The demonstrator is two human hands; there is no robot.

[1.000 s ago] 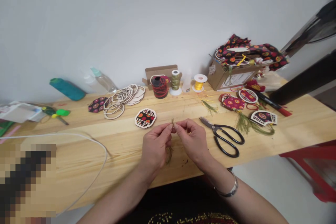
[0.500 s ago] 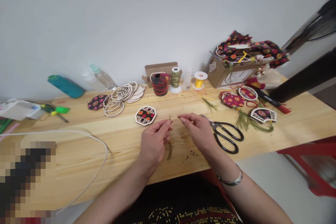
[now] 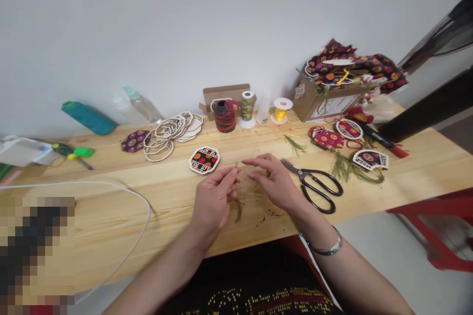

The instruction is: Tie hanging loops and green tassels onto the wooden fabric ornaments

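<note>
My left hand (image 3: 216,194) pinches a small bundle of olive-green thread (image 3: 238,210); its short ends poke up above the thumb and the rest hangs below the fingers. Close on the right, my right hand (image 3: 275,179) has its thumb and forefinger apart, with nothing visible between them. Black-handled scissors (image 3: 320,187) lie beside the right hand, handles toward me. Just beyond the left hand rests a wooden-framed patterned fabric piece (image 3: 204,160). Dark thread scraps (image 3: 269,215) are scattered on the wood under my hands.
At the back stand spools of red cord (image 3: 224,117), olive thread (image 3: 247,108) and yellow cord (image 3: 281,112). Wooden frames (image 3: 173,133) are piled left. Tasselled pendants (image 3: 328,139) lie right, before a cardboard box (image 3: 318,101) of fabric. A white cable (image 3: 144,197) crosses the left side.
My right thumb and forefinger have spread from a pinch. The left hand still grips the thread, in nearly the same place.
</note>
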